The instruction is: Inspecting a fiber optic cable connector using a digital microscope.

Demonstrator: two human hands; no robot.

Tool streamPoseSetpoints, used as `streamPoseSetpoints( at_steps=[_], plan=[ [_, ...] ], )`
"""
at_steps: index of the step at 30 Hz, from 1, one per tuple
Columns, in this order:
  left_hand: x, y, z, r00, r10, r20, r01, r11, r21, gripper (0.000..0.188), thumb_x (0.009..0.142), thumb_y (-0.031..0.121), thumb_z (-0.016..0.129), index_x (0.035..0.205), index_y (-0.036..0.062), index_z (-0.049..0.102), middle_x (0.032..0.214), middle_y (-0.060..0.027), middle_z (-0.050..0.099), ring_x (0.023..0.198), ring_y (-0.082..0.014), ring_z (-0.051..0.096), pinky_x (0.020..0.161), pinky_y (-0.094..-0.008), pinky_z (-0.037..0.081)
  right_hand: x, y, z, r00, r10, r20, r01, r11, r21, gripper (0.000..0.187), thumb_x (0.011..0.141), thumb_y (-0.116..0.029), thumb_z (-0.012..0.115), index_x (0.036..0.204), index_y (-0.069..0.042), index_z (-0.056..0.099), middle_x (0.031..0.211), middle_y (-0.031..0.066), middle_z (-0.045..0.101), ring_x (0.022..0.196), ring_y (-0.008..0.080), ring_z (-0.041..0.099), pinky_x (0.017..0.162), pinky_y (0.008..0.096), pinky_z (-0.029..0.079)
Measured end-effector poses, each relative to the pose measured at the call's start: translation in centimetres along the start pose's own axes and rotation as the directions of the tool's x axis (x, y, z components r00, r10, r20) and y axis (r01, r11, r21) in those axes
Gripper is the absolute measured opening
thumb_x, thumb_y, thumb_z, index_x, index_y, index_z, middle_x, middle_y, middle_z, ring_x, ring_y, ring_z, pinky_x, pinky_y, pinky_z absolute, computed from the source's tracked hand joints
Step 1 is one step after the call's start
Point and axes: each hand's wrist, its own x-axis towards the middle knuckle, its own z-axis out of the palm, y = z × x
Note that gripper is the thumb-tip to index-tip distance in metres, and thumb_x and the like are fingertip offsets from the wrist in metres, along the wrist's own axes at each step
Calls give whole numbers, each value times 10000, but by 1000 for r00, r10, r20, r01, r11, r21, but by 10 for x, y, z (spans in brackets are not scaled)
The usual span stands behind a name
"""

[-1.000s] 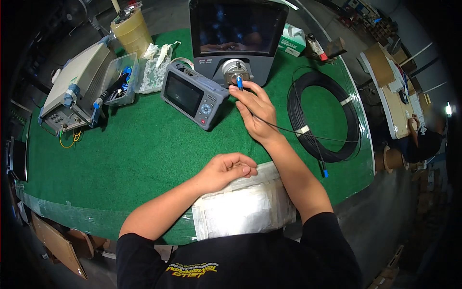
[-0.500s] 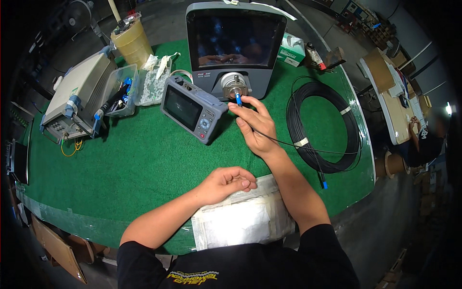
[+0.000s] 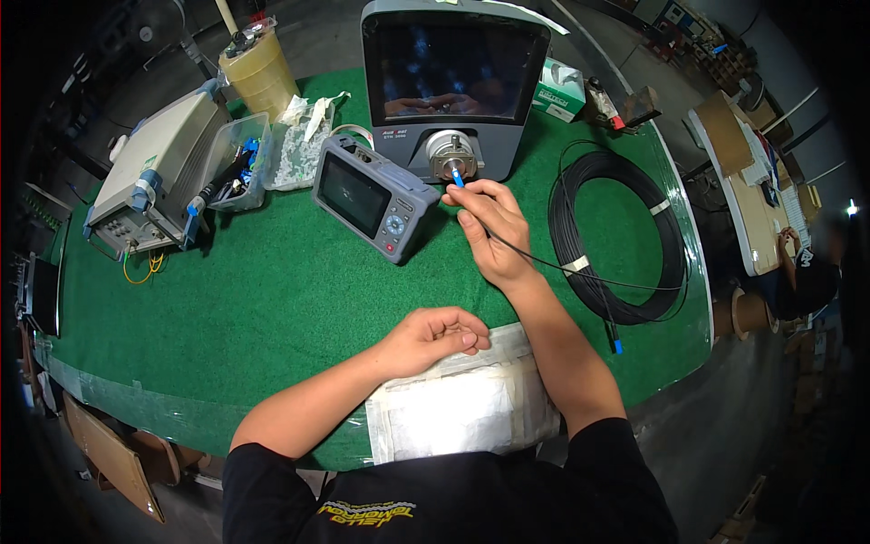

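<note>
Seeing the connector (image 3: pixel 457 178) leaning slightly more than a moment ago, tip at the monitor's (image 3: pixel 456 72) port (image 3: pixel 450 151); apparently we are still adjusting it. Our right grip (image 3: pixel 497 238) is staying clamped around its lower end, the cable (image 3: pixel 549 266) trailing toward the coil (image 3: pixel 567 227). Our left grip (image 3: pixel 426 343) is resting loosely curled by the pad (image 3: pixel 462 408), holding nothing.

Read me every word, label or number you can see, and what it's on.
I won't copy wording, only place it:
Yellow lettering: black shirt.
Red and white lettering: screen unit, lower left front.
Pale lettering: green box.
Too small: button markings on handheld device; white print on co-worker's shirt.
</note>
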Motion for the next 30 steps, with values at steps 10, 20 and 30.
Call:
streamPoseSetpoints(
  at_steps=[10, 20, 30],
  plan=[
    [-10, 10, 11, 995, 92, -45, -92, 996, -2, 212, 1053, 148, 624, 1197, 0, 671, 1073, -58, 724, 1021, -110, 661, 900, -274, 536, 16, -4, 9, 990, -10, -139, -7, 992, -126, 294, 907, -163, 757, 1197, -115, 762, 856, 81, 664, 797, 287, 611, 722, 388, 512],
    [24, 103, -118, 329, 759, -561, -146, 628, 764, 267, 1018, 215, 665, 1173, 0, 693, 1091, -87, 724, 988, -182, 665, 899, -337, 526, -3, 10, 24, 970, 145, -194, -158, 986, -54, 666, 851, -301, 845, 1408, -42, 590, 864, 79, 610, 755, 237, 586, 699, 358, 514],
    [17, 131, -165, 534, 755, -382, 169, 347, 923, 387, 1037, 344, 615, 1295, 62, 678, 1131, -174, 698, 1085, -284, 639, 993, -386, 482, -15, 21, 27, 888, 430, -161, -419, 903, 98, 788, 855, -149, 849, 1524, -44, 447, 881, 12, 575, 768, 119, 545, 734, 280, 508]
  ],
)
